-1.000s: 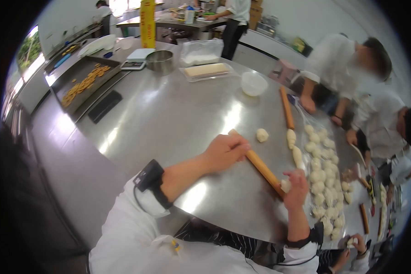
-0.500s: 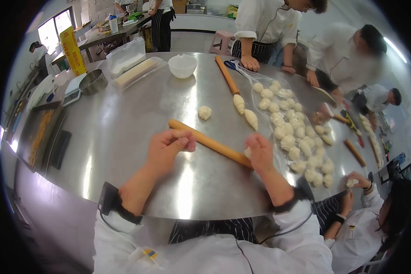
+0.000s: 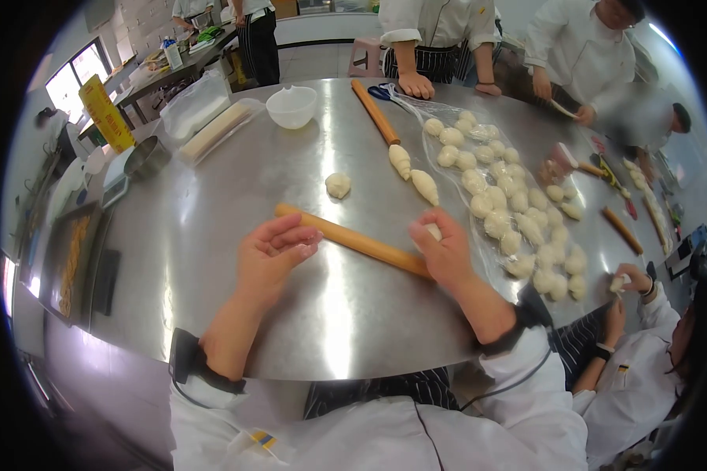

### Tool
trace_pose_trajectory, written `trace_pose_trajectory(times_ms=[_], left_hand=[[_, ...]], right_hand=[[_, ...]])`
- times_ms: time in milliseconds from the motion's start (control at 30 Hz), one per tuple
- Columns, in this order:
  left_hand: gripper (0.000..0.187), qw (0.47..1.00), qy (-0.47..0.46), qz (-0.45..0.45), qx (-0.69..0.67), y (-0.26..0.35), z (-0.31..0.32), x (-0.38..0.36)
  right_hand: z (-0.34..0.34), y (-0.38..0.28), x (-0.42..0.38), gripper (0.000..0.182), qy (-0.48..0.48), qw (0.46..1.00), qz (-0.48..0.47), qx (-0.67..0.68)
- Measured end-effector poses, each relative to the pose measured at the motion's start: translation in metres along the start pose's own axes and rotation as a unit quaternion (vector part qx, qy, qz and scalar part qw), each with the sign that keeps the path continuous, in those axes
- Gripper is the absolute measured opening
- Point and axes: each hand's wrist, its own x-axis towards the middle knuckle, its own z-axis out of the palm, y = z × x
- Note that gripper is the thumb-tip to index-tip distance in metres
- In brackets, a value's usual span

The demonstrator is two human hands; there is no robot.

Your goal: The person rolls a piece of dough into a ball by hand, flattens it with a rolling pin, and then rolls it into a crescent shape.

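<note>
My right hand (image 3: 446,255) is closed round a small piece of dough (image 3: 433,231), mostly hidden by the fingers, at the near end of a wooden rolling pin (image 3: 361,243). The pin lies slantwise on the steel table between my hands. At its other end, my left hand (image 3: 273,255) is held open, fingers loosely curved and thumb apart, nothing in it. Beyond the pin sits a single dough ball (image 3: 338,186). Two spiral-ridged, tapered dough pieces (image 3: 400,162) lie farther right, below a second rolling pin (image 3: 375,112).
Many dough balls lie under clear plastic film (image 3: 479,253) on my right. A white bowl (image 3: 291,107), a metal pot (image 3: 147,158), a scale (image 3: 116,188) and a baking tray (image 3: 69,259) stand left. Co-workers are around the table; one sits close at right (image 3: 632,377).
My left hand has opened from a pinch, its fingers spreading. My right hand has turned, so more of the dough piece shows. The view has shifted slightly.
</note>
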Motion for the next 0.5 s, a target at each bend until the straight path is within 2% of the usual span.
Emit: trace_pose_trajectory(times_ms=[100, 333, 500], left_hand=[[0.049, 1.0, 0.002, 0.028, -0.003, 0.002, 0.006, 0.0], [0.051, 0.996, 0.009, 0.041, 0.079, 0.001, -0.001, -0.002], [0.047, 0.998, 0.049, 0.02, 0.026, 0.005, 0.009, -0.003]], right_hand=[[0.002, -0.002, 0.001, 0.017, 0.012, 0.998, -0.053, -0.017], [0.001, -0.015, -0.001, 0.016, -0.004, 0.999, -0.026, -0.018], [0.0, -0.015, -0.001, 0.017, -0.016, 1.0, -0.01, -0.012]])
